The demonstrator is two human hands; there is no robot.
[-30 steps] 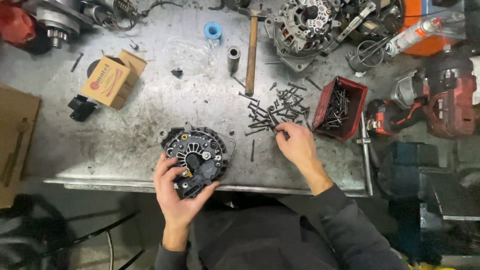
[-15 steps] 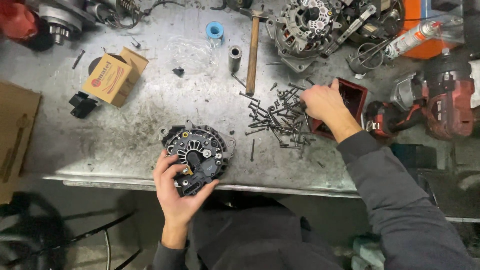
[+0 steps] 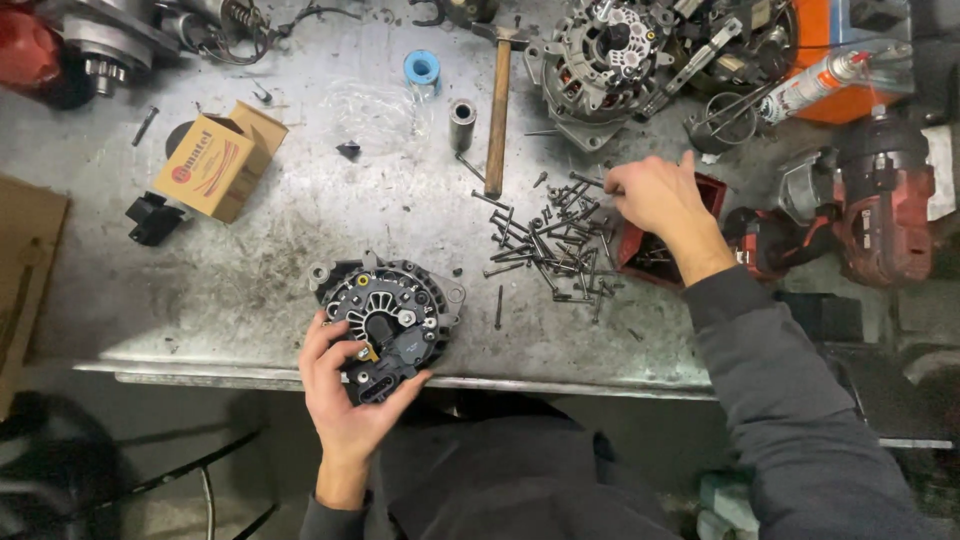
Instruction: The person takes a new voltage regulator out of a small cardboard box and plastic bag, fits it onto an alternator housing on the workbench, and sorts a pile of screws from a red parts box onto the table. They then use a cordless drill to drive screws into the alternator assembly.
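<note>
Scratched grey metal worktop point(image 3: 300, 250), cluttered, seen from above. Left hand point(image 3: 345, 395) cups the near edge of a black alternator rear housing point(image 3: 388, 320) at the worktop's front edge, thumb on its left flank, fingers curled under its right side; placement unchanged across the last second, so the part is being steadied, not turned. Right hand point(image 3: 655, 195) has changed: 1 s ago it rested at the near edge of the pile of loose bolts point(image 3: 555, 245); now it sits at the far right of the pile, partly over the red parts tray point(image 3: 640, 255), fingers bent toward the bolts. Cannot tell whether it pinches 1 bolt or nothing; the fingertips are blurred. Judgement: the hand is sorting for a fastener, and none has reached the housing yet. Also present: wooden-handled hammer point(image 3: 497, 120) beyond the bolts, 1 second alternator point(image 3: 600, 55) at the far edge, small cardboard box point(image 3: 220, 160) at left, red cordless driver point(image 3: 880, 200) at right, spray can point(image 3: 815, 85).
</note>
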